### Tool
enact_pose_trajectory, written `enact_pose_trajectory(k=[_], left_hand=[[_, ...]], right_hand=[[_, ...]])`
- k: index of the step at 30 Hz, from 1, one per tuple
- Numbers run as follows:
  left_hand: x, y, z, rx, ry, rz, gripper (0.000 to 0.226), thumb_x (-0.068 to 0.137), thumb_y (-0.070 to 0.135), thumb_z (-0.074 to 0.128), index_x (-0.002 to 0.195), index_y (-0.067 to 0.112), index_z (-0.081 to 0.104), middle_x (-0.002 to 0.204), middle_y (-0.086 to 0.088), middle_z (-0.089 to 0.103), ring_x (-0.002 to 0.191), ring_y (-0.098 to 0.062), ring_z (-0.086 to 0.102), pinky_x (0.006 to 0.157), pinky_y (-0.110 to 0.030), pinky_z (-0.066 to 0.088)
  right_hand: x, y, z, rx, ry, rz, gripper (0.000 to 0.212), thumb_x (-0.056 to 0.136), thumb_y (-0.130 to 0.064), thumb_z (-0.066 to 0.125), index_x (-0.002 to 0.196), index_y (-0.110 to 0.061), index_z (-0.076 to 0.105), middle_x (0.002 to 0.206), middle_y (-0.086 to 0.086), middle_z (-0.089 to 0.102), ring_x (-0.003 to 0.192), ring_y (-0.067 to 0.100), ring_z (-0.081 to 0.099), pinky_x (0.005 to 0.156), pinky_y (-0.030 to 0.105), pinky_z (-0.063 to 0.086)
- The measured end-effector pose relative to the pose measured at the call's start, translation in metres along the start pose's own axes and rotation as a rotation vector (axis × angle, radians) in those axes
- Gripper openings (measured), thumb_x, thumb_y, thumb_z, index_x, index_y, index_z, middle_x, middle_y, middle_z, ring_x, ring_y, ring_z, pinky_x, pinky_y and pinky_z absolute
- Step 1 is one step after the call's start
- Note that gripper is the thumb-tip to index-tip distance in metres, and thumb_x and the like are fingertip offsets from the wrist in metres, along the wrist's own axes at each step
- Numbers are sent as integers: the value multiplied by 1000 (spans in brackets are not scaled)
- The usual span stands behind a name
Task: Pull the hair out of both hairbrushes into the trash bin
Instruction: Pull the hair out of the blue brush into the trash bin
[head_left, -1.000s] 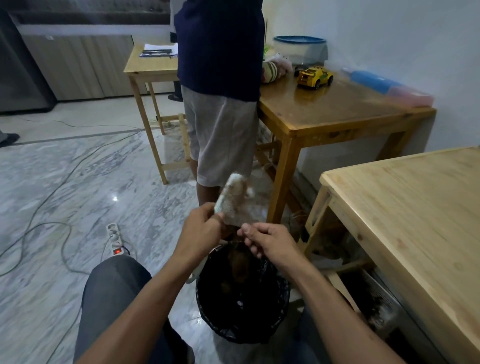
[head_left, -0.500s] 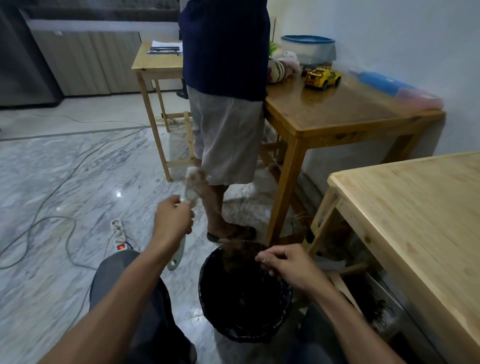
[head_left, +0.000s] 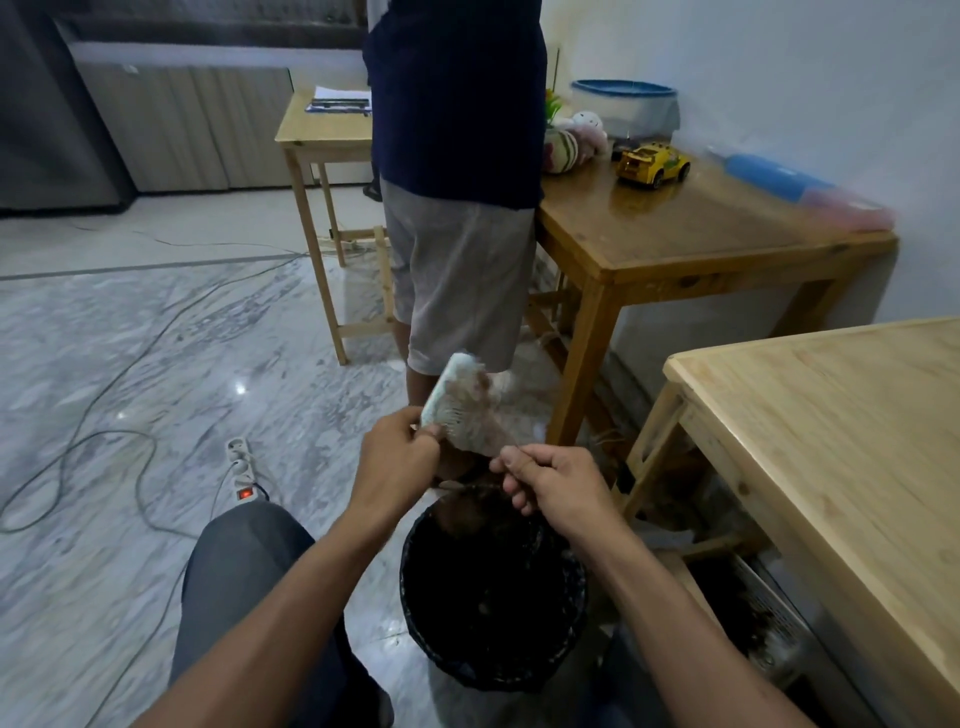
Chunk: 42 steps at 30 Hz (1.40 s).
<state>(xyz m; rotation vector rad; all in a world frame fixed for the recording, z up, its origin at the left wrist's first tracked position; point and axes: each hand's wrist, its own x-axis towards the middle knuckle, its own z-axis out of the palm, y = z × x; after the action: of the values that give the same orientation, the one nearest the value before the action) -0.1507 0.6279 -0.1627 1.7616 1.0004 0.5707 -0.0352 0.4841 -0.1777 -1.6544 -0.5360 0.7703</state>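
Note:
My left hand (head_left: 397, 457) grips a pale hairbrush (head_left: 460, 402) by its lower end, head tilted up and to the right, brownish hair tangled in its bristles. My right hand (head_left: 553, 483) sits just right of the brush with fingers pinched on a strand of hair that leads from the bristles. Both hands hover over the far rim of a black trash bin (head_left: 415, 592) lined with a dark bag, a clump of hair inside. Only one brush is in view.
A person in a dark top and grey shorts (head_left: 457, 270) stands right behind the bin. A light wooden table (head_left: 831, 441) is at my right, a darker one (head_left: 675, 234) with a yellow toy car behind. A power strip (head_left: 241, 470) and cables lie on the marble floor.
My left hand brought the brush back from the left to over the bin. My right hand rose from the bin's rim and pinched hair at the bristles.

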Motion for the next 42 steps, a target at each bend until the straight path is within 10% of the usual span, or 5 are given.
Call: enact_pose_trajectory(k=[14, 23, 32, 37, 42], left_hand=[[-6, 1, 2, 132, -47, 137, 18, 99, 15, 55, 104, 16, 72, 72, -10, 67, 69, -30, 66, 66, -49, 55], [-17, 12, 9, 166, -36, 192, 17, 99, 12, 55, 101, 21, 70, 72, 0, 67, 67, -20, 62, 55, -32, 46], [-13, 15, 12, 112, -48, 215, 20, 99, 14, 55, 103, 21, 73, 71, 3, 66, 60, -14, 56, 54, -32, 43], [-15, 11, 19, 199, -84, 292, 25, 98, 14, 59, 115, 24, 74, 76, -2, 73, 67, -17, 65, 65, -38, 55], [-14, 13, 21, 151, -106, 256, 23, 97, 17, 57, 107, 26, 76, 79, -2, 75, 73, -20, 70, 65, -39, 57]], right_hand=[[-1, 4, -4, -292, -108, 191, 73, 88, -37, 67, 155, -31, 37, 139, 1, 56, 74, 17, 75, 52, 27, 52], [9, 7, -9, 80, 155, 41, 21, 96, -19, 70, 79, -9, 77, 65, 2, 68, 52, 9, 56, 47, 20, 46], [-6, 11, -14, -301, 59, 169, 31, 90, -23, 65, 119, -33, 70, 88, -4, 73, 65, 9, 66, 53, 20, 45], [5, -3, -20, 241, 58, 73, 36, 92, -30, 58, 128, -30, 63, 113, -3, 73, 48, 7, 46, 40, 21, 31], [4, 2, -11, 143, 27, -34, 24, 99, -29, 64, 84, -15, 76, 61, -5, 60, 43, 6, 42, 40, 19, 34]])
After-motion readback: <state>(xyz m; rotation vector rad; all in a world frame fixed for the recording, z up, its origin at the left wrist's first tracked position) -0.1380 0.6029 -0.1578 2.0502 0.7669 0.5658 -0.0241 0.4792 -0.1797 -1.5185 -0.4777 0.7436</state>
